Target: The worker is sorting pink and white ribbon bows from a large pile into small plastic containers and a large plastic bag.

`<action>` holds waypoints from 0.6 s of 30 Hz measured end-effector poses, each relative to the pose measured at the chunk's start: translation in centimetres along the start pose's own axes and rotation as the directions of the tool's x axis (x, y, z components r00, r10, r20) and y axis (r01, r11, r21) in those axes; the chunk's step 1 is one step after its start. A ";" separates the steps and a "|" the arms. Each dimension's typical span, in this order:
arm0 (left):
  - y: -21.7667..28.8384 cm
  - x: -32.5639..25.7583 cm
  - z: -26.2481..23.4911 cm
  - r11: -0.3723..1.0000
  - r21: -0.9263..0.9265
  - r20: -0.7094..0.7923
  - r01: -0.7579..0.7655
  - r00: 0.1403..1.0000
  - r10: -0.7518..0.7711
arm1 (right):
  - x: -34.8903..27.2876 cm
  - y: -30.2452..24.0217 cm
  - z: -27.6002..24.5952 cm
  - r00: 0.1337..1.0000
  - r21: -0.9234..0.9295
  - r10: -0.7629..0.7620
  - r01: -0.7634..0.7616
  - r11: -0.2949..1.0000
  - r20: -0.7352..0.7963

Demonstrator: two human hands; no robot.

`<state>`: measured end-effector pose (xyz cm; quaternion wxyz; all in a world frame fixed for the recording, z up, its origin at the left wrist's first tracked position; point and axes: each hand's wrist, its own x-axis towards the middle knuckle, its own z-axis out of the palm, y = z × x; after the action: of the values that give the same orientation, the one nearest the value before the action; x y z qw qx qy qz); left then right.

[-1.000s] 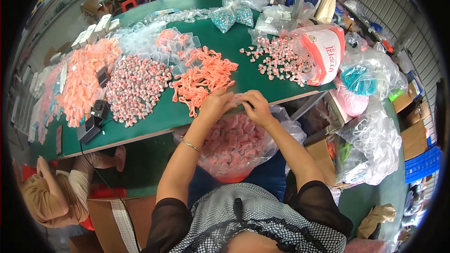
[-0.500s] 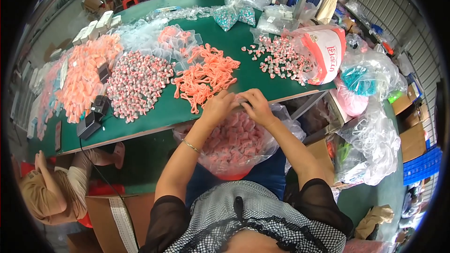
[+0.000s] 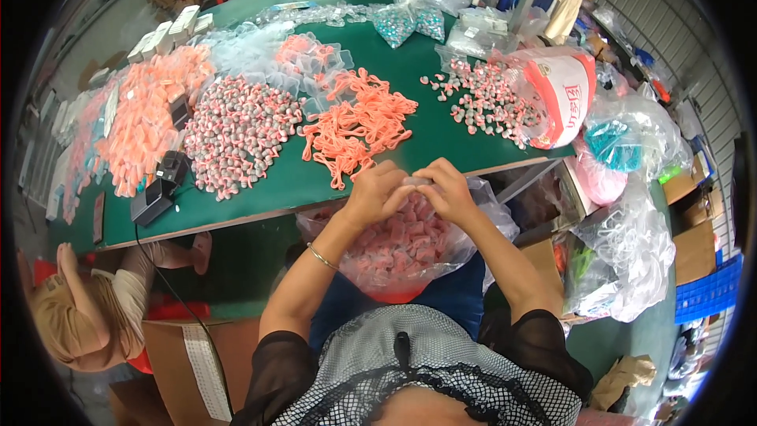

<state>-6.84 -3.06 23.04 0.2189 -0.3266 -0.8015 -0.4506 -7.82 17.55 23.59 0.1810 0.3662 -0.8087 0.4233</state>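
Note:
Over my lap, my left hand (image 3: 376, 196) and my right hand (image 3: 448, 192) meet fingertip to fingertip. Both are closed on a small pale, see-through piece (image 3: 416, 181), mostly hidden by the fingers. Just below them, a large clear plastic bag (image 3: 359, 268) sits on my lap, full of small pink boxes or cases (image 3: 402, 246). Beyond my left hand, a heap of orange cord loops (image 3: 361, 130) lies on the green table (image 3: 430, 130). Left of the cords is a mound of small pink-and-grey pieces (image 3: 240, 134).
At the table's right, a red-and-white sack (image 3: 566, 99) spills more pink-and-grey pieces (image 3: 493, 99). Peach-coloured packets (image 3: 146, 122), clear cases (image 3: 244, 55) and a black device (image 3: 154, 201) with a cable lie on the left. A co-worker (image 3: 79, 315) sits at lower left.
My hands have come slightly lower and nearer to me, with the fingertips still together. The view has shifted a little, so the table's contents sit farther right.

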 end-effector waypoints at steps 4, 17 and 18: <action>1.5 -1.8 -0.3 0.991 -0.037 -0.069 0.129 0.989 -0.131 | 2.5 -1.3 -1.7 0.977 0.041 0.022 -0.031 0.999 0.211; -8.7 -18.7 10.2 0.771 0.304 0.199 0.559 0.754 -0.625 | 19.3 7.3 10.9 0.994 -0.421 0.057 -0.013 0.907 0.092; -8.9 -19.3 10.9 0.747 0.359 0.209 0.560 0.731 -0.649 | 20.3 7.2 11.5 0.996 -0.423 0.035 0.003 0.906 0.082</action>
<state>-0.58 -3.32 -0.02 -0.0322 -0.0806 -0.9422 -0.3235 -26.54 1.92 25.18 0.2169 0.3298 -0.8913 0.2229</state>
